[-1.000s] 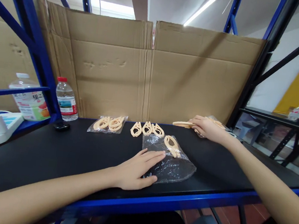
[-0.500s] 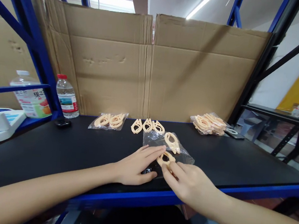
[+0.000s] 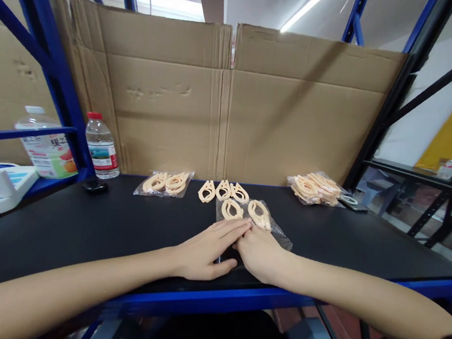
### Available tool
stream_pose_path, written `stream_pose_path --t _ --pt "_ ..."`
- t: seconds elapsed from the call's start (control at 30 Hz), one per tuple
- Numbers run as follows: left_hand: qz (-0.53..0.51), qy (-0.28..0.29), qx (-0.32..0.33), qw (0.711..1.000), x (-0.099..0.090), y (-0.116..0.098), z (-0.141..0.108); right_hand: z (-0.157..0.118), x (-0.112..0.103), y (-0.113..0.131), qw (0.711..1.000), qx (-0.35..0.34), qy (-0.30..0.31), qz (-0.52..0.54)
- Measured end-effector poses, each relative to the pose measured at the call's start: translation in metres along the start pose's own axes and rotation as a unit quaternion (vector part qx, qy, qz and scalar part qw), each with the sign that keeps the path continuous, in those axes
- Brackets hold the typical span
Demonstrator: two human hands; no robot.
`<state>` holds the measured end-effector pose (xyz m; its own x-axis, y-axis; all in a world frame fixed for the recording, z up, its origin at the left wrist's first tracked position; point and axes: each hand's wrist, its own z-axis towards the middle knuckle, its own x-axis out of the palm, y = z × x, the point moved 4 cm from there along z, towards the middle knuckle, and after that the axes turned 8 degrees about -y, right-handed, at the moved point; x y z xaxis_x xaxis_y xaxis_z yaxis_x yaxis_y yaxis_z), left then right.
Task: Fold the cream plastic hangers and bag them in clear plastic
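A clear plastic bag (image 3: 281,238) lies near the table's front edge. Inside it rests one beige plastic clip (image 3: 259,214) with an oval loop. To its left, a second beige clip (image 3: 232,210) shows through the film, its lower end hidden by my hands. My left hand (image 3: 211,249) lies flat across the bag's near left part, fingers stretched and thumb apart. Against its fingertips, my right hand (image 3: 261,252) is closed, its curled fingers tucked at the second clip's hidden end. Just behind the bag are three loose beige clips (image 3: 223,190).
A bag of clips (image 3: 165,183) lies back left, and a fuller pile of bagged clips (image 3: 316,188) back right, beside a phone (image 3: 355,204). A red-capped water bottle (image 3: 101,147) and a black object (image 3: 95,185) stand left. Cardboard (image 3: 309,114) walls the back.
My right hand has moved left and forward, up against my left fingertips. The clip it held is now further into the bag, beside the other one. My left hand has barely moved.
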<state>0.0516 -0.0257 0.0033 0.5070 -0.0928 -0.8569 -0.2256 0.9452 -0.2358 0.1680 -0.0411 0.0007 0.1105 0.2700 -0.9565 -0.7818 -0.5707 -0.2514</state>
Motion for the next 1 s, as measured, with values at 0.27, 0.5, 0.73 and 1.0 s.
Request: stream_pose_path --t 0.27,0.5,0.73,1.0 --pt "0.011 -0.003 0.001 1.0 0.001 0.001 -0.001 -0.002 0.005 0.005 0.992 -0.079 -0.098 0.027" --pt "0.007 -0.006 0.006 1.0 0.0 0.001 0.0 -0.004 0.005 0.004 0.992 -0.063 -0.102 0.043" --pt "0.007 -0.007 0.008 1.0 0.0 0.0 0.0 -0.015 0.001 0.003 0.987 -0.04 -0.131 0.089" --pt "0.005 0.005 -0.001 1.0 0.0 -0.001 0.0 -0.004 0.011 -0.01 0.976 -0.02 -0.154 0.154"
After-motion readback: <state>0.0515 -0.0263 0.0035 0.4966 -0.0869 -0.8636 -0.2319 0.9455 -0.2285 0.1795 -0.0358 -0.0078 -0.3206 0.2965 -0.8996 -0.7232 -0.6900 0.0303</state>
